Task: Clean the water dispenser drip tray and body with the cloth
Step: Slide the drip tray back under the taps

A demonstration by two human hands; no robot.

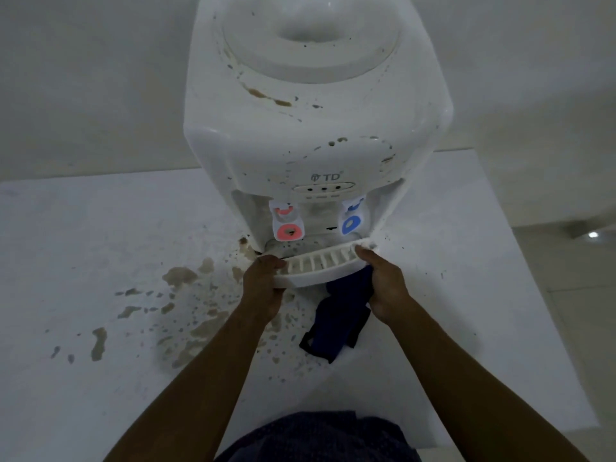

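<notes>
A white water dispenser [310, 128] stands on a white table, its top and front marked with brown stains. Below its red tap [288, 231] and blue tap [351, 224], the slotted white drip tray [320, 266] sits tilted at the base of the body. My left hand [263, 281] grips the tray's left end. My right hand [383, 281] grips the right end and also holds a dark blue cloth [340, 318], which hangs below the tray down to the table.
The white table [83, 245] carries brown spill patches [186, 295] left of and in front of the dispenser. A pale wall stands behind. The table's right edge drops to a tiled floor [566, 278].
</notes>
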